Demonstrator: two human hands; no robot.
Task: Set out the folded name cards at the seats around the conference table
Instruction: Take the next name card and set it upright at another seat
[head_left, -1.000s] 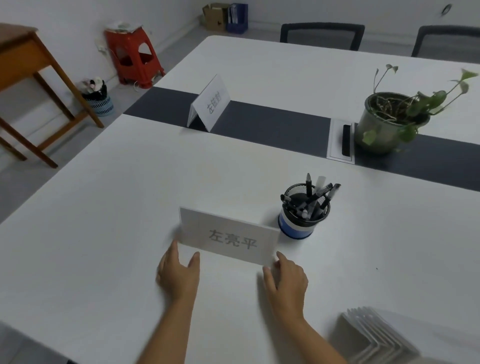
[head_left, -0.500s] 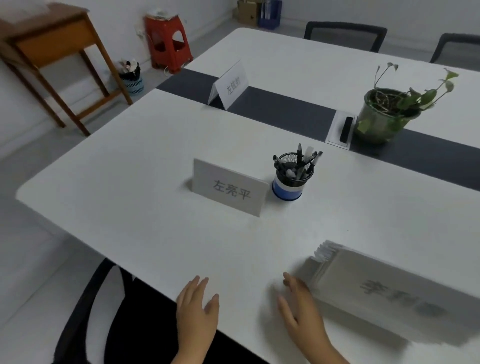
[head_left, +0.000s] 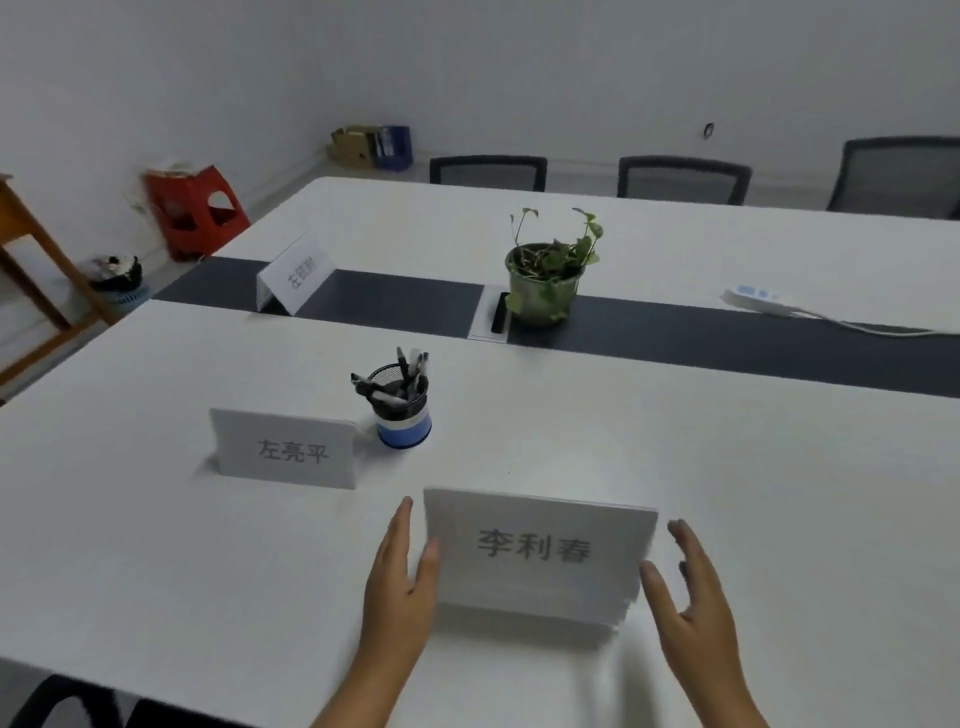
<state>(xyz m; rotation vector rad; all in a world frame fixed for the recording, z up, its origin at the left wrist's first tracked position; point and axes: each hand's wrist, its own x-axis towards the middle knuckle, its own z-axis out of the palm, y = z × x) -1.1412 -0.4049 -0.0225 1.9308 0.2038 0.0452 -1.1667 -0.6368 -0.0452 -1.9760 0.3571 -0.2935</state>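
Observation:
A stack of folded white name cards (head_left: 540, 553) stands on the white conference table (head_left: 156, 545) right in front of me, its front card printed with dark characters. My left hand (head_left: 402, 577) is open at the stack's left edge, thumb touching it. My right hand (head_left: 693, 597) is open beside the right edge, a small gap between them. One placed name card (head_left: 285, 449) stands to the left near the table's front. Another name card (head_left: 296, 273) stands on the dark centre strip at the table's left end.
A pen cup (head_left: 402, 410) stands just right of the placed card. A potted plant (head_left: 548, 270) and a cable slot (head_left: 493, 317) sit on the dark strip; a power strip (head_left: 763, 301) lies far right. Three chairs (head_left: 488, 171) line the far side. A red stool (head_left: 195, 210) and a wooden table (head_left: 31, 260) stand left.
My view swung right and up. Both hands left the placed card and moved right to either side of the card stack, which now stands in front of me.

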